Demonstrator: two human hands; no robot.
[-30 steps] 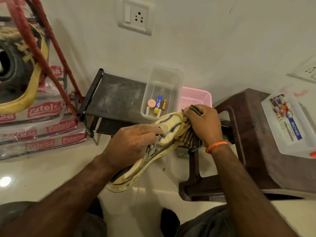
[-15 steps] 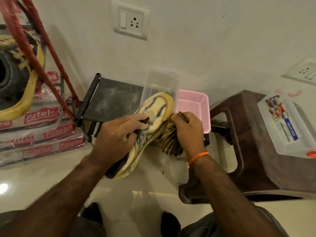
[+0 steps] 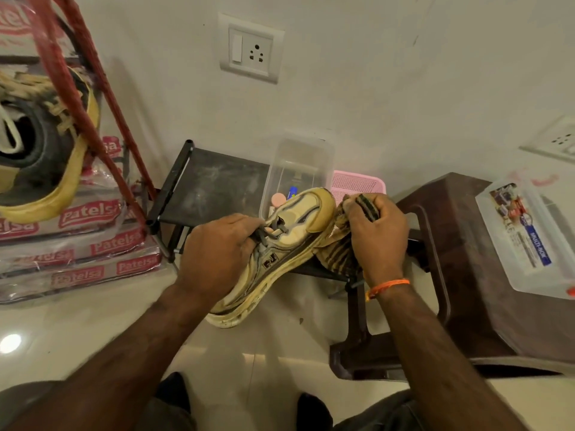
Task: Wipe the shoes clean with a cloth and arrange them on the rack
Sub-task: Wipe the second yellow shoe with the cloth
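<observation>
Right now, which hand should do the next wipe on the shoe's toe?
Right. The right hand already grips the cloth against the shoe beside its toe; the left hand grips the shoe at the laces, steadying it.

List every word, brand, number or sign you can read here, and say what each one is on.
"Patelsa": repeated on the red labels of the plastic-wrapped packs stacked at left.
"N": logo patch on the side of the shoe gripped by the left hand.
"MULTI BOX": blue strip on the label of the clear lidded box on the brown stool.
The rest of that label's print, and the tube in the open clear container, are too small to read.
</observation>
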